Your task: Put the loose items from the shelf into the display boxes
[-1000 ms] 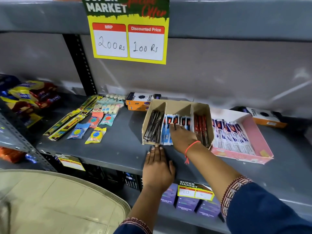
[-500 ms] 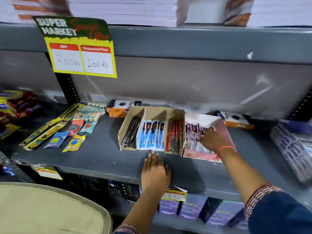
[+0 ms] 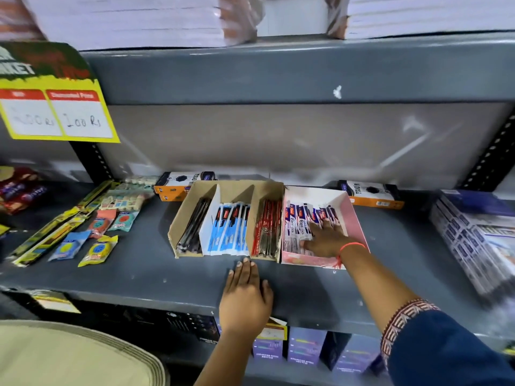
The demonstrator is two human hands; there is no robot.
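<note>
brown three-compartment cardboard display box [image 3: 223, 190]: black, blue, red pen packs | pink-and-white open cardboard display box [image 3: 352, 215]: touching its right, holds sachets | loose coloured packets [image 3: 97, 247]: shelf left

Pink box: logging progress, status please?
Right hand flat on packets inside pink box. Left hand open on shelf. Nothing blocking.

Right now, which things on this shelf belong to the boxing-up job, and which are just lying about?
Job:
brown cardboard divided box
pink-and-white open box
loose coloured packets
right hand flat on the pink box's packets
left hand on the grey shelf

Lying about:
yellow price sign
orange-and-black cartons
</note>
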